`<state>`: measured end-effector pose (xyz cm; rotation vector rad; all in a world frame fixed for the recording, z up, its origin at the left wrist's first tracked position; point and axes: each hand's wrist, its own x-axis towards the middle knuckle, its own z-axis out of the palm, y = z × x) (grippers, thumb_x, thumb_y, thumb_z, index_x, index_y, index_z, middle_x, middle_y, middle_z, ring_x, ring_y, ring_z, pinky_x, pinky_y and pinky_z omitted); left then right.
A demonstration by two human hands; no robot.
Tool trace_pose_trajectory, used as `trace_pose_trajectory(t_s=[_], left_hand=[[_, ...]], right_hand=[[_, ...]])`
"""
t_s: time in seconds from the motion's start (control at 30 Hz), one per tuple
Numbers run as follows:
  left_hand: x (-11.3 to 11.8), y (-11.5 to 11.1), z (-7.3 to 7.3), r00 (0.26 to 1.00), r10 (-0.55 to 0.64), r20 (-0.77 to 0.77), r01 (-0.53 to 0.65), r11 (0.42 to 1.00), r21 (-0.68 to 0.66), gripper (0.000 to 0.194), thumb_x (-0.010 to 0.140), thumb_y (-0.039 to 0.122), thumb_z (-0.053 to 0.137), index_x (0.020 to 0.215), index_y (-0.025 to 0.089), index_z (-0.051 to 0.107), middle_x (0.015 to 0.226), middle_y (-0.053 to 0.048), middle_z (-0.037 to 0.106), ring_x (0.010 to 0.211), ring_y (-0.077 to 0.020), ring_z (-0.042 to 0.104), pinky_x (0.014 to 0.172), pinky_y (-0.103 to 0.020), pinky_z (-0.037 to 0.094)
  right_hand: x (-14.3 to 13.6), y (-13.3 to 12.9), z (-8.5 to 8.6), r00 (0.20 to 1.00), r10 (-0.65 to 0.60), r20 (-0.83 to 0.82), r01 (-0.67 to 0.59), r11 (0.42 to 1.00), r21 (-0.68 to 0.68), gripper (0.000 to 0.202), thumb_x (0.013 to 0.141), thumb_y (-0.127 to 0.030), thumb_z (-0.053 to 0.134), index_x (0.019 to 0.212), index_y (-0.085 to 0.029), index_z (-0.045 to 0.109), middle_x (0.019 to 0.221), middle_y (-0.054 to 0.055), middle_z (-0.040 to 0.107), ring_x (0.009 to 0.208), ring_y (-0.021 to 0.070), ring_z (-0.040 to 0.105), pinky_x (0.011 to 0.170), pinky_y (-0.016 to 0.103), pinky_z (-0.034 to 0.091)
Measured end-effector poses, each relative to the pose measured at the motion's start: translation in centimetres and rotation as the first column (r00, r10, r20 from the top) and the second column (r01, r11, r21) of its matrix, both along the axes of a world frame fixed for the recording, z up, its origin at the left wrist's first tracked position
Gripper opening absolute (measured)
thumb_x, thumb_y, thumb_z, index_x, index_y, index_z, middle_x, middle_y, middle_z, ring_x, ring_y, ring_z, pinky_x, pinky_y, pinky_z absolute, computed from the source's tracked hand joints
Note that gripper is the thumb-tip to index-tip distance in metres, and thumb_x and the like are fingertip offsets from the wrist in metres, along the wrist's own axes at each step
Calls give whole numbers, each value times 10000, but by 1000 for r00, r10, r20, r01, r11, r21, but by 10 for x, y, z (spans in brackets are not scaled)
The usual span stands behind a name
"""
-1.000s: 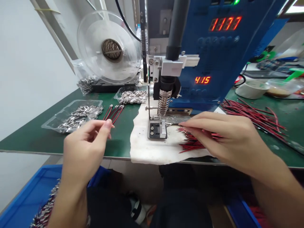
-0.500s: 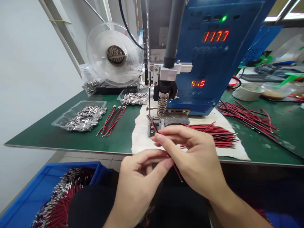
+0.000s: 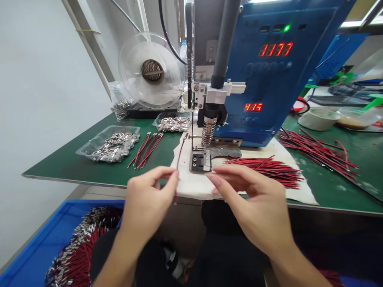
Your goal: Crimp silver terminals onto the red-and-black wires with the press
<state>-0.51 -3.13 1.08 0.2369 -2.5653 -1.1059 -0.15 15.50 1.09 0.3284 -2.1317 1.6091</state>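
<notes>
My left hand (image 3: pixel 148 201) pinches a thin red-and-black wire (image 3: pixel 180 154) between thumb and forefinger. The wire stands nearly upright, with a small metal piece at its upper end, left of the soldering machine's black-and-silver fixture (image 3: pixel 201 161). To the right of that fixture is my right hand (image 3: pixel 257 205), its thumb and fingers slightly apart with nothing visible between them. Behind its fingers, a bundle of red-and-black wires (image 3: pixel 269 171) lies on a white sheet (image 3: pixel 196 185). The machine's spring-wrapped tip (image 3: pixel 208 131) hangs over the fixture.
Two clear trays of metal parts, one nearer (image 3: pixel 115 147) and one farther (image 3: pixel 173 122), stand at left. Several finished-looking wires (image 3: pixel 146 149) lie beside them. The blue machine body (image 3: pixel 260 79) rises behind. More wires (image 3: pixel 320 151) lie right; a blue bin (image 3: pixel 68 211) sits lower left.
My hands have moved apart. The left has carried the wire leftward from the fixture, and the right has let go of it. The view has shifted slightly.
</notes>
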Motion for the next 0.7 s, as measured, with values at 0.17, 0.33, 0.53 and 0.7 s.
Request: trace_pose_trajectory(t_s=[0.17, 0.33, 0.53, 0.7], left_hand=[[-41, -32, 22, 986, 158, 52, -113, 868, -484, 252, 825, 408, 561, 756, 266, 756, 697, -33, 698, 717, -260, 621, 662, -361, 382], [-70, -39, 32, 951, 226, 210, -19, 723, -690, 287, 803, 404, 518, 771, 268, 769, 825, -109, 736, 865, -371, 672, 657, -406, 405], [-84, -45, 32, 973, 170, 159, -20, 742, -670, 252, 737, 417, 587, 719, 254, 777, 813, -139, 742, 820, -370, 682, 646, -410, 451], [-86, -49, 27, 983, 155, 94, -53, 742, -668, 217, 720, 410, 624, 689, 252, 768, 786, -157, 734, 760, -374, 683, 638, -430, 470]], right_hand=[[28, 27, -21, 988, -29, -153, 49, 991, 127, 112, 888, -210, 718, 975, -279, 721, 769, -61, 762, 538, 80, 674, 527, 156, 562], [41, 42, -33, 985, -6, -171, 45, 974, 223, 130, 904, -211, 697, 999, -299, 708, 779, -79, 768, 533, 65, 675, 562, 135, 560], [49, 53, -32, 985, -63, -161, 107, 951, 289, 85, 869, -250, 728, 939, -295, 745, 733, -57, 767, 545, 111, 697, 570, 178, 575], [46, 61, -38, 985, -48, -168, 92, 960, 263, 69, 863, -243, 728, 905, -279, 769, 731, -27, 772, 481, 125, 665, 487, 198, 549]])
